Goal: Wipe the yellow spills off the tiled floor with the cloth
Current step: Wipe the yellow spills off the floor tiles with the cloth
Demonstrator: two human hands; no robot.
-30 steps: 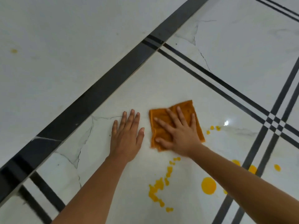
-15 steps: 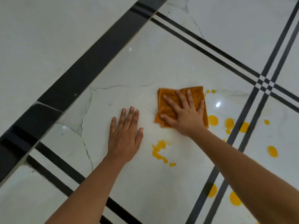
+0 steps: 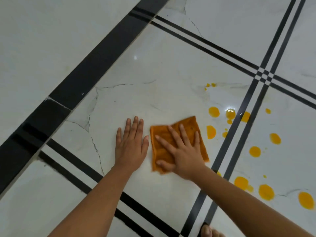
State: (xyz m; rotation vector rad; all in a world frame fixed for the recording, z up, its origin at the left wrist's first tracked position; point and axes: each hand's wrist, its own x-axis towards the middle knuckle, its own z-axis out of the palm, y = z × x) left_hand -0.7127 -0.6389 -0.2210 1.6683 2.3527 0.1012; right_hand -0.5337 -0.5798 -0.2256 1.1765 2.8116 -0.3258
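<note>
Cloth (image 3: 177, 144), orange and folded, lies flat on the tiled floor (image 3: 153, 93) under my right hand (image 3: 183, 154). Going left to right: my left hand (image 3: 130, 147) rests palm down, fingers straight, holding nothing, just beside the cloth; my right grip is spread wide, pressing it down; yellow spills (image 3: 213, 112) dot the tiles right of it.

Cloth (image 3: 179, 144): middle hidden under right hand (image 3: 183, 155), near edge blurred | foot (image 3: 209, 232): cut by bottom edge | rightmost yellow spill (image 3: 306, 200): near right edge, partly smeared by blur
</note>
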